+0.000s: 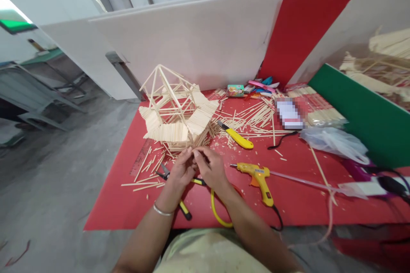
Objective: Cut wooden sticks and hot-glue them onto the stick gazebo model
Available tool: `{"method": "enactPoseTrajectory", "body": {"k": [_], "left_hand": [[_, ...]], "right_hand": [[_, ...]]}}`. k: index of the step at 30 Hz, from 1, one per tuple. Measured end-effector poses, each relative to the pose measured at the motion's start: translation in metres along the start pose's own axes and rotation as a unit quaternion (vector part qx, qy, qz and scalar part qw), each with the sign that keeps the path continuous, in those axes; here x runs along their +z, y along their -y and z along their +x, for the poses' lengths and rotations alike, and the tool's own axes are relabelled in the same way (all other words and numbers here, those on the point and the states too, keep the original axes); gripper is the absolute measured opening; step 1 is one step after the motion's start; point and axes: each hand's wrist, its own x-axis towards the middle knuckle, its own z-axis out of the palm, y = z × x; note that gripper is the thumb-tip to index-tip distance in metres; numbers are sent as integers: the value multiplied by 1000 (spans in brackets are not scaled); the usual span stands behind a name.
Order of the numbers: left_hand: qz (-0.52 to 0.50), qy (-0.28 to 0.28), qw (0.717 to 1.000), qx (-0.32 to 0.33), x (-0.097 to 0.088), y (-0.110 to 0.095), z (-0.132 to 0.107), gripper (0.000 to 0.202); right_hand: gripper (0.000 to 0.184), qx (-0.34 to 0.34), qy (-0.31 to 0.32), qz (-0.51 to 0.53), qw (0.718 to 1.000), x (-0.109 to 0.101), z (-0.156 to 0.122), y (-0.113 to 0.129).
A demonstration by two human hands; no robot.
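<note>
My left hand (182,167) and my right hand (209,167) meet fingertip to fingertip just in front of a small house model built of wooden sticks (175,113). Both hands are pinched closed, apparently on a thin wooden stick at the model's lower front edge, though the stick itself is hard to make out. A silver bangle sits on my left wrist. Pliers with black and yellow handles (184,209) lie under my hands on the red board (112,204).
A yellow glue gun (260,178) lies right of my hands, a yellow utility knife (236,135) beyond it. Loose sticks (256,115) litter the board. A clear plastic bag (335,140), white, red and green sheets (301,30) stand behind and right.
</note>
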Motion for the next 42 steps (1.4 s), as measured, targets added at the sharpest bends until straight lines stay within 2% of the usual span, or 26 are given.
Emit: {"method": "enactPoseTrajectory", "body": {"k": [7,12,15,20,28,32,35,37,40,42], "left_hand": [[7,-1,1000,13,3,3,1,30],[28,38,998,48,3,4,1,23],[53,48,996,59,3,2,-1,19],[79,34,993,76,7,-2,-3,23],[127,-7,990,68,3,6,5,34],[191,-23,976,104,14,-3,-3,36],[294,-11,946,139,26,-20,-25,33],[401,-5,901,169,26,-35,-42,25],[553,-60,796,238,11,-57,-58,12],[666,-114,699,235,-7,-70,-61,12]], "right_hand": [[25,-18,20,-19,999,2,-3,2],[25,12,11,-7,1000,2,-4,-1],[25,4,-5,-6,1000,2,-3,1],[25,1,-11,-13,1000,0,0,2],[29,-10,-7,-66,998,-1,1,-9],[31,-24,6,-103,994,1,3,-12],[31,-31,11,-117,993,-2,-3,-8],[29,-41,34,-143,988,-9,-15,-1],[29,-53,108,-267,956,-24,-40,9],[31,-31,136,-379,915,-33,-58,14]]}}
